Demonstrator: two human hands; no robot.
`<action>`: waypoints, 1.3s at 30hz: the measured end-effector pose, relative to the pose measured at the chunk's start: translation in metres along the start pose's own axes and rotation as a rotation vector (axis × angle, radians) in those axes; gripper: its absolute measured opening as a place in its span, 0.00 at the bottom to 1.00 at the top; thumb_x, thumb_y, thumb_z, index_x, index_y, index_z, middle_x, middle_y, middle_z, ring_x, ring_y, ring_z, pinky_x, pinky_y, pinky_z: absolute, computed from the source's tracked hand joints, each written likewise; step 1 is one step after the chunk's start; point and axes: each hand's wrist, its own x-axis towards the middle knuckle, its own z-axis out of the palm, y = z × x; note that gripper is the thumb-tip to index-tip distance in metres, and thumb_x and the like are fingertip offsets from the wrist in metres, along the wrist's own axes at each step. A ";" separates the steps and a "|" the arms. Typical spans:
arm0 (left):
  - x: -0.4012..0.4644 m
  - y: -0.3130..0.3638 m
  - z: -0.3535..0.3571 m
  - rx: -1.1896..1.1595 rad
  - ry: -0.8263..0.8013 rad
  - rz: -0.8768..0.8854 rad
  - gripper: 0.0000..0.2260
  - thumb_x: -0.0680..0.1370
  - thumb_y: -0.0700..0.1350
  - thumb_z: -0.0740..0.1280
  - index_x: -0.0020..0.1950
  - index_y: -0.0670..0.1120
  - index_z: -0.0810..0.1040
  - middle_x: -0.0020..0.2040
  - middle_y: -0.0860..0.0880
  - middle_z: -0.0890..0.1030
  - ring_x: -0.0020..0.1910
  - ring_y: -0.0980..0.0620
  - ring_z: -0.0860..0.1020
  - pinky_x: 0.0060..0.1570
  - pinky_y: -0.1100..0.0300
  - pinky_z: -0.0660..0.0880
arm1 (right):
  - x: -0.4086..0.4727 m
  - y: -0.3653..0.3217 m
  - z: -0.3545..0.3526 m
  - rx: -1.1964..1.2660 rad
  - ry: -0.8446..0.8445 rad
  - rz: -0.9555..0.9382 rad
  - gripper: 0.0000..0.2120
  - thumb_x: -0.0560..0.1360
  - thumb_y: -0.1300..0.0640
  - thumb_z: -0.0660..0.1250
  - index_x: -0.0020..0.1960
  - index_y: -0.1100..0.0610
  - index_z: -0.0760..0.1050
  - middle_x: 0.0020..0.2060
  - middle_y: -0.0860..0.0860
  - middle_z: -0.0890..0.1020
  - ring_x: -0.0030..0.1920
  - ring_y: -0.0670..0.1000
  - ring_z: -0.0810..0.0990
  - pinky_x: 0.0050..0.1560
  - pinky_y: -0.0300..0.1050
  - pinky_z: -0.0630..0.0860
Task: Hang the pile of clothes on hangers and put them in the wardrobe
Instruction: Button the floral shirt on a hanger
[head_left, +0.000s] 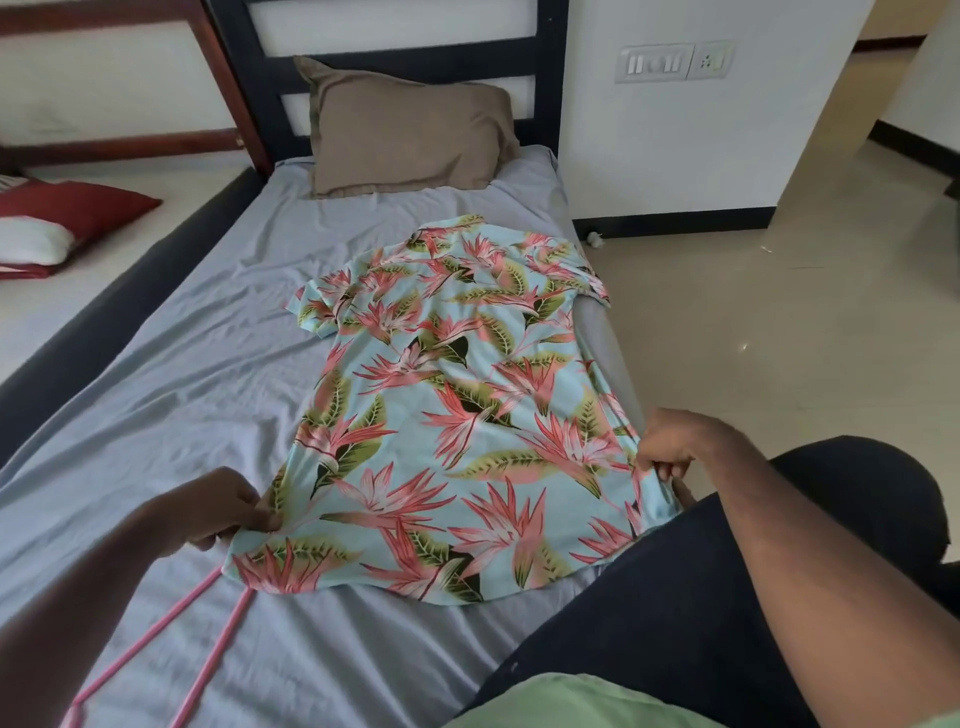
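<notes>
A: Nearest, what is that pink thing at the bottom left?

B: A pink hanger (156, 644), lying on the grey sheet (156, 405) under the left forearm. One end runs under the shirt's near left corner. My guess is it sits there to be within reach once the shirt is ready.

A: And the hands?

B: Both are closed on the floral shirt (441, 415). The left hand (218, 512) pinches the near left corner of the hem with curled fingers. The right hand (670, 447) grips the near right side, fingers folded round the cloth at the mattress edge. Held at two corners like that, the shirt looks drawn taut, probably to flatten it before the hanger goes in.

A: Where does the shirt lie?

B: Spread flat on the bed, toward its right side, hem near and collar far. Its far right sleeve hangs slightly over the mattress edge.

A: Anything beyond it?

B: A brown pillow (405, 140) leans against the dark headboard (395, 21) at the far end. A red and white cushion (57, 223) lies on the next bed, far left. No wardrobe is in view, so that step seems well off.
</notes>
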 end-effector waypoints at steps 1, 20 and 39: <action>0.000 0.001 -0.003 0.032 -0.014 -0.003 0.11 0.73 0.44 0.78 0.38 0.36 0.84 0.27 0.46 0.73 0.22 0.55 0.63 0.25 0.64 0.56 | 0.002 0.001 0.000 -0.004 -0.025 0.034 0.06 0.70 0.61 0.70 0.42 0.64 0.83 0.32 0.54 0.86 0.32 0.52 0.81 0.44 0.44 0.79; 0.120 0.248 0.024 0.424 0.363 0.568 0.15 0.76 0.59 0.72 0.49 0.48 0.78 0.47 0.49 0.80 0.45 0.49 0.80 0.43 0.56 0.78 | 0.033 -0.016 -0.042 0.340 0.332 0.068 0.14 0.63 0.48 0.62 0.45 0.55 0.72 0.46 0.52 0.78 0.48 0.57 0.77 0.58 0.54 0.70; 0.250 0.466 0.062 0.477 0.231 0.824 0.21 0.81 0.52 0.66 0.74 0.57 0.68 0.77 0.54 0.66 0.75 0.49 0.65 0.70 0.35 0.61 | 0.230 -0.065 -0.138 0.464 0.526 -0.154 0.19 0.76 0.42 0.68 0.62 0.50 0.76 0.57 0.57 0.79 0.58 0.63 0.79 0.56 0.52 0.76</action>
